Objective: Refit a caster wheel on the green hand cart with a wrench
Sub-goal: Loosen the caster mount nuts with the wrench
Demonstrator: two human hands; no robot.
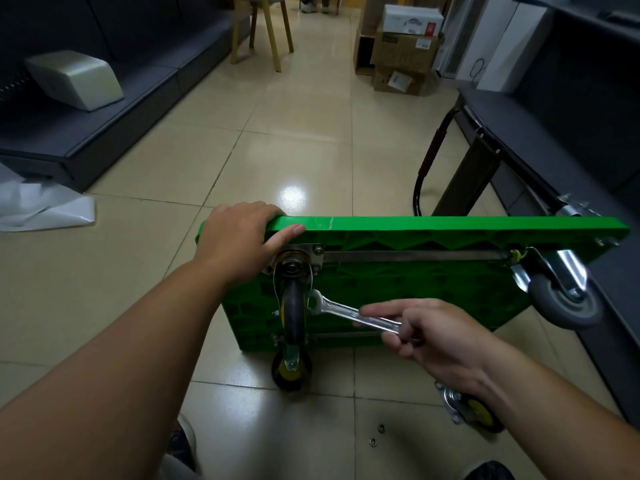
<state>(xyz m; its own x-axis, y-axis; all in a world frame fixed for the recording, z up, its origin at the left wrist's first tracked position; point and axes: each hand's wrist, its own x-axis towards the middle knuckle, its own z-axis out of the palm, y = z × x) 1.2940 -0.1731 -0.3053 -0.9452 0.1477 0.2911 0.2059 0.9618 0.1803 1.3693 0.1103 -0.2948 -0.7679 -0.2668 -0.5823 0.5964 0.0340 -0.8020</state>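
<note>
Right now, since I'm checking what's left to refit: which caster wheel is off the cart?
The yellow-hubbed caster lying on the floor beneath the right hand; the others sit mounted on the green cart.

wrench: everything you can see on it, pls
The wrench is a slim, shiny silver spanner that looks like steel. Its head, at the upper left, sits right by the fork of the mounted caster on the underside of the green cart. Whether it is seated on a nut, and what type of head it is, cannot be told. The shaft slants down to the right into the right hand, which grips the far end with the index finger laid along the shaft.
</note>
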